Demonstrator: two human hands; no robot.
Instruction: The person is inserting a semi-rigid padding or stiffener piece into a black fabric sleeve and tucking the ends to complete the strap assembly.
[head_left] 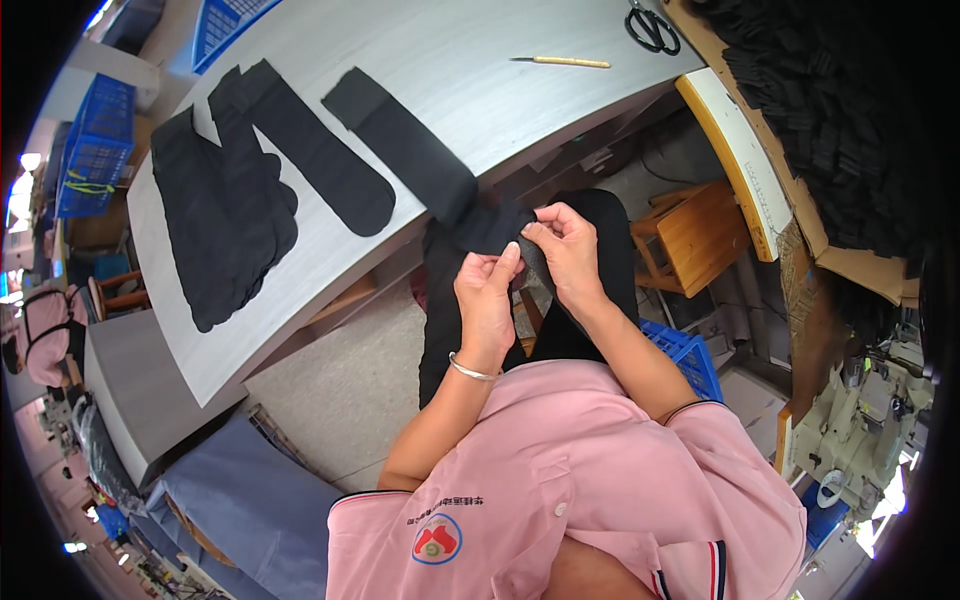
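Two hands meet at frame centre, we note. Left hand (487, 300) pinches edge of black sock (420, 160), fingers closed on fabric. Right hand (566, 247) grips same sock end, fingers curled round it. Sock runs from hands up-left onto grey table (500, 70). More black socks (230, 200) lie flat, upper left. Scissors (652, 27) and wooden-handled awl (565, 62) sit top centre. Silver bracelet (470, 371) on left wrist.
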